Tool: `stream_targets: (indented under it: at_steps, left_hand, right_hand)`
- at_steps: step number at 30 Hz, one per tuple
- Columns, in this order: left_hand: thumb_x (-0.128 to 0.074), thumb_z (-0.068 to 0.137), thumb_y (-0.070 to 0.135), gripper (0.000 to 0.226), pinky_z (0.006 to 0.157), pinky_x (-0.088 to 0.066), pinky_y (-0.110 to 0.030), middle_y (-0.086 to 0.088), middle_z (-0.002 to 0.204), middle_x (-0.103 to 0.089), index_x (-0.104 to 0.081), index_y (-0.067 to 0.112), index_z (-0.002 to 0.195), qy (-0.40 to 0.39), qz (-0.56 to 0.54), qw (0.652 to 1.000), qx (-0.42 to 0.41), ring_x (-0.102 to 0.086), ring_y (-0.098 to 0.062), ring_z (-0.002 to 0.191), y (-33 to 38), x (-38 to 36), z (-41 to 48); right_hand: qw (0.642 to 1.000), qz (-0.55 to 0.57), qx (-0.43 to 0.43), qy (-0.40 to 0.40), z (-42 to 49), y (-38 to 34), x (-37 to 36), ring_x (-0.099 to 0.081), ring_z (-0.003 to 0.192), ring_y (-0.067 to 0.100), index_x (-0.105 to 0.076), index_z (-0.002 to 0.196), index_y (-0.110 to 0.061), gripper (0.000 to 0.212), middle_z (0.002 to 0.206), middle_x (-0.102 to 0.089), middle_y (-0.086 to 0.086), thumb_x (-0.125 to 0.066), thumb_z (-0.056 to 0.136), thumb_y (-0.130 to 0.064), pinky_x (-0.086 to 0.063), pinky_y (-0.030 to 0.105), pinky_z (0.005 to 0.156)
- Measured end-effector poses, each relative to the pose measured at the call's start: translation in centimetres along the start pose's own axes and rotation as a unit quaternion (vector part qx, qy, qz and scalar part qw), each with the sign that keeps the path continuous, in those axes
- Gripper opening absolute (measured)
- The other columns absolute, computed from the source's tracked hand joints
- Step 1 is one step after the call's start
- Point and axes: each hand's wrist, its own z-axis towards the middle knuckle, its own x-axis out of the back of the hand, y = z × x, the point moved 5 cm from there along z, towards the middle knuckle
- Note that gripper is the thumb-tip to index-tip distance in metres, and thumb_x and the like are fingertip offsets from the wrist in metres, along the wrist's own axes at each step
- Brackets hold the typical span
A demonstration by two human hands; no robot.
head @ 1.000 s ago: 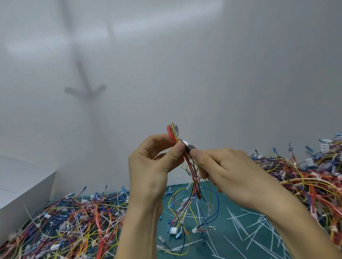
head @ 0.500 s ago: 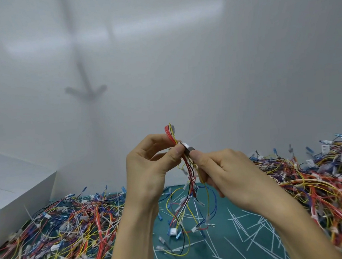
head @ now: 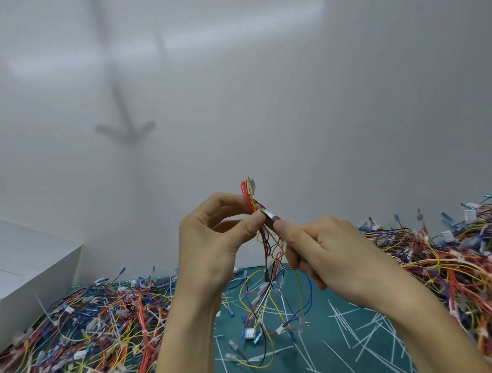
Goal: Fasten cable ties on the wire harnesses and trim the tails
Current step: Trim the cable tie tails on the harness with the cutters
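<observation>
"Wires handling how?"

"Light and floppy. I'm pinching the thin wire harness (head: 269,243) of red, yellow and black strands with my left hand (head: 214,242), thumb against curled forefinger, holding it up above the green rubbery mat (head: 320,337). Its small white plastic plugs (head: 281,330) are dangling down to that mat."

"And the right?"

"My right hand (head: 328,253) is curling around a small silvery metal cutter (head: 271,223), pressing it against the bundle. The insulation is looking slick, so I'm judging a firm pinch beside the tie is safest. The tie itself I cannot make out."
</observation>
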Motion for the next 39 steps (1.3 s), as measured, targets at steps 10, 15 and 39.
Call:
stream_targets:
  at_steps: [10,15,39]
  left_hand:
    - [-0.081,0.066,0.023,0.016,0.066,-0.055,-0.021,-0.001,0.086,-0.077,-0.073,0.022,0.080,0.008,0.000,1.000,-0.008,-0.073,-0.014,0.074,0.2,0.2,0.0]
    - [-0.080,0.073,0.012,0.015,0.067,-0.057,-0.024,-0.003,0.085,-0.077,-0.071,0.015,0.085,0.054,-0.016,0.998,-0.002,-0.070,-0.013,0.072,0.3,0.8,-0.1]
    - [-0.069,0.089,0.004,0.022,0.084,-0.056,-0.029,-0.009,0.103,-0.075,-0.071,0.016,0.108,-0.270,0.213,0.922,0.177,-0.069,-0.015,0.090,-4.7,0.2,-1.1]
  right_hand:
    - [1.000,-0.003,-0.004,-0.008,-0.1,0.0,0.1,-0.058,0.053,0.012,-0.063,0.061,-0.019,0.069,0.050,-0.057,-0.011,-0.027,0.092,-0.070,-0.054,0.043,0.074]
    - [0.997,0.073,-0.006,0.037,0.0,-0.4,-0.1,-0.057,0.047,0.009,-0.066,0.061,-0.019,0.070,0.049,-0.060,-0.006,-0.028,0.094,-0.067,-0.053,0.037,0.069]
    - [0.917,0.397,-0.033,0.029,0.4,2.2,0.2,-0.068,0.072,0.016,-0.070,0.104,-0.010,0.031,0.096,-0.078,0.005,-0.064,0.084,0.012,-0.056,0.022,0.065]
